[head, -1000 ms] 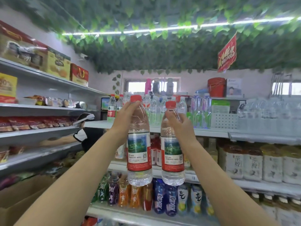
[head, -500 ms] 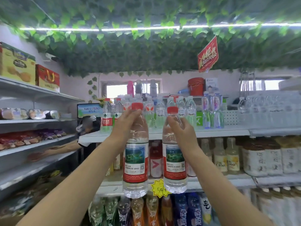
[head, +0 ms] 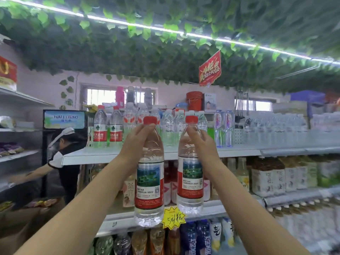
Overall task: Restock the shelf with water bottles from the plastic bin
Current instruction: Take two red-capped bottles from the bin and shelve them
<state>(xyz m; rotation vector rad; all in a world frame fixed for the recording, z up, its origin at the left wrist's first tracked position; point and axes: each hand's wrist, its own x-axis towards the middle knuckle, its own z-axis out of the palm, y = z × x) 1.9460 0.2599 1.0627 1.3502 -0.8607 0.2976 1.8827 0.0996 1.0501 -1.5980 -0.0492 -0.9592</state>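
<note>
Both arms are raised in front of the drinks shelving. My left hand (head: pixel 135 144) grips the neck of a clear water bottle (head: pixel 149 184) with a red cap and a red-and-green label. My right hand (head: pixel 201 144) grips the neck of a second, matching water bottle (head: pixel 191 179). Both bottles hang upright, side by side, with their caps level with the bottles on the top shelf (head: pixel 103 157). Several water bottles stand in rows on that shelf, among them red-labelled ones (head: pixel 108 129) at its left end. The plastic bin is not in view.
Lower shelves (head: pixel 287 198) hold tea, juice and soft-drink bottles, with a yellow price tag (head: pixel 173 218) on one edge. A person in a black shirt (head: pixel 64 162) bends over the left-hand shelves beside a small fridge. Fake vines hang from the ceiling.
Both bottles have stayed in my hands, held high, and my head has turned left and up, so the shelves have shifted right and down in view.
</note>
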